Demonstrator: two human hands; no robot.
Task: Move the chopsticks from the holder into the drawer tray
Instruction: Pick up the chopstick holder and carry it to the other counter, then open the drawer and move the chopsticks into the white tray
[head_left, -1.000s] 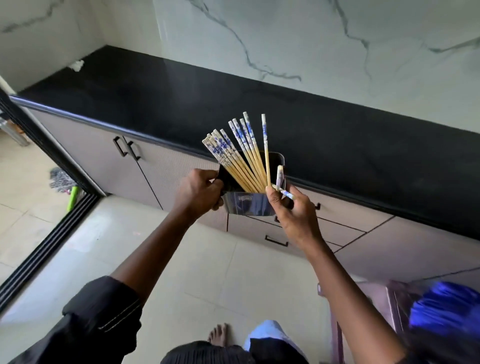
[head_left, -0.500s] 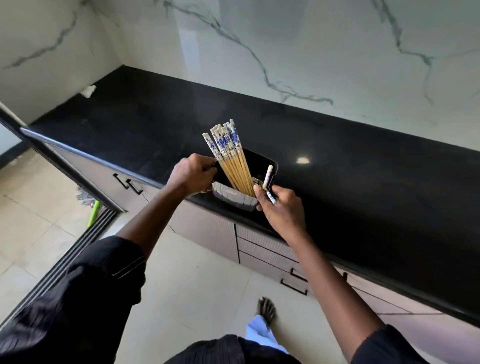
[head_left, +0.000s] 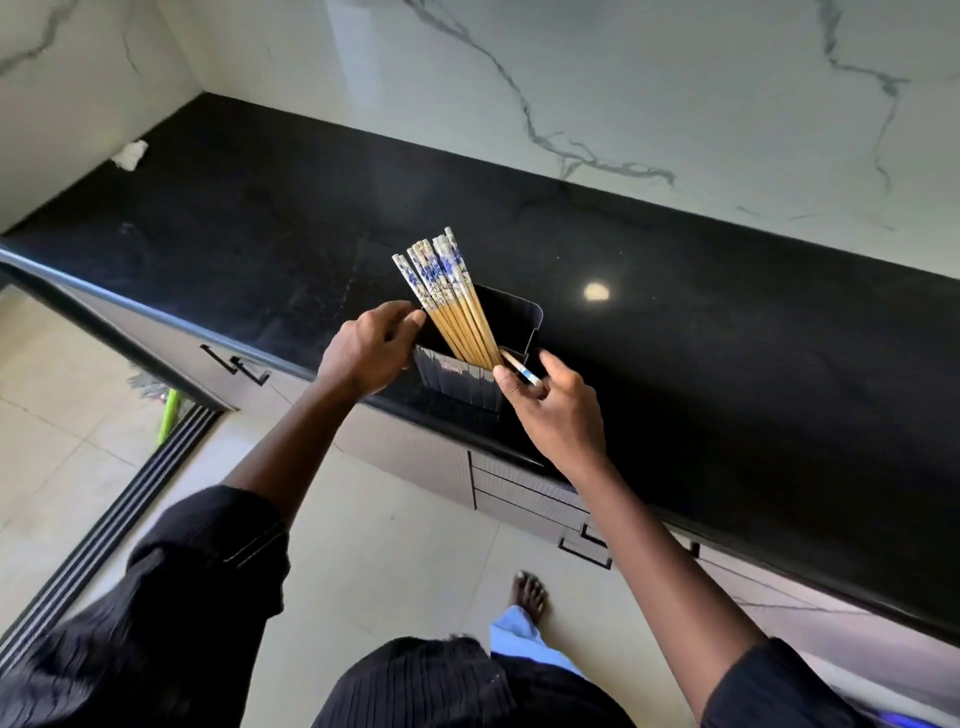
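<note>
Chopsticks (head_left: 453, 304) lean bunched in the holder (head_left: 464, 381) at the surface (head_left: 727, 332) edge; left hand (head_left: 370, 347) grips its rim, right hand (head_left: 556, 402) pinches one stick. A tug could tip it off.

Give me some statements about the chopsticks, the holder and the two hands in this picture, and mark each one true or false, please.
1. The holder stands on the black counter, near its front edge. True.
2. The bundle of chopsticks lies flat on the counter. False: it stands leaning in the holder, patterned ends up.
3. The left hand is at the holder's left side. True.
4. The right hand is empty. False: it pinches a single chopstick.
5. A drawer under the counter is pulled open. False: the drawers in view are closed.
</note>
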